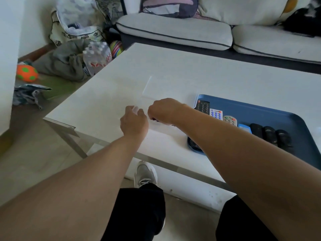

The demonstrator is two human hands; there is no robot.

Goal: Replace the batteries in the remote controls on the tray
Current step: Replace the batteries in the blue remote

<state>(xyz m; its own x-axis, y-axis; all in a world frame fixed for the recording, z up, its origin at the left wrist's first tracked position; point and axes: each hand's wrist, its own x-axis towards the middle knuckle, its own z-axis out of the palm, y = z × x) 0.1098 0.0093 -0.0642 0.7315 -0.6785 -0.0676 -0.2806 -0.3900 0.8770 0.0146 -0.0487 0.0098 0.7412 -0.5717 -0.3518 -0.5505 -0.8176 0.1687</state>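
Both hands are over a clear box on the white table, just left of the blue tray. Left hand cups the box's edge, right hand is curled into it, can't tell what it's pinching. 3 remotes sit along the tray's far-left edge.
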